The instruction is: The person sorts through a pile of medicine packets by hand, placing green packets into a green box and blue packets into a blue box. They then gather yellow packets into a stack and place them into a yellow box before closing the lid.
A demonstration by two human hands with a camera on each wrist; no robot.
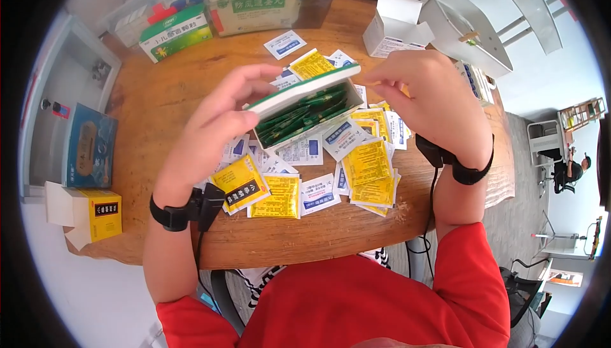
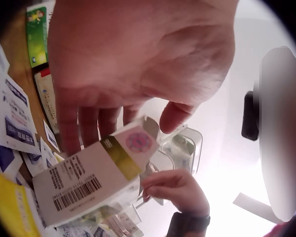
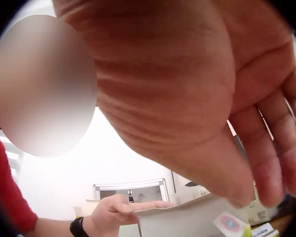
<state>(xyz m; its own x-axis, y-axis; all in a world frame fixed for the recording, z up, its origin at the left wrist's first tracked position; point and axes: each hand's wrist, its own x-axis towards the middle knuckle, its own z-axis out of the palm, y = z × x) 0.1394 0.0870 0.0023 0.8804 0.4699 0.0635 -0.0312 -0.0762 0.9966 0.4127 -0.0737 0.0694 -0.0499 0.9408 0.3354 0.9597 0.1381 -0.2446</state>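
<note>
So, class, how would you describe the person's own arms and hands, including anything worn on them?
Plain red cloth sleeves leave the forearms bare. The left hand and right hand wear no gloves. A black strap circles each wrist, bearing a small, boxy black device with a thin black cable.

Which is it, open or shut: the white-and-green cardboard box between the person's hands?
Open: the box has an uncovered side, and dark green, shiny sachets show inside.

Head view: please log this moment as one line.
left hand: holds open white-and-green cardboard box; right hand: near box's right end; contents: dark-green sachets
</note>
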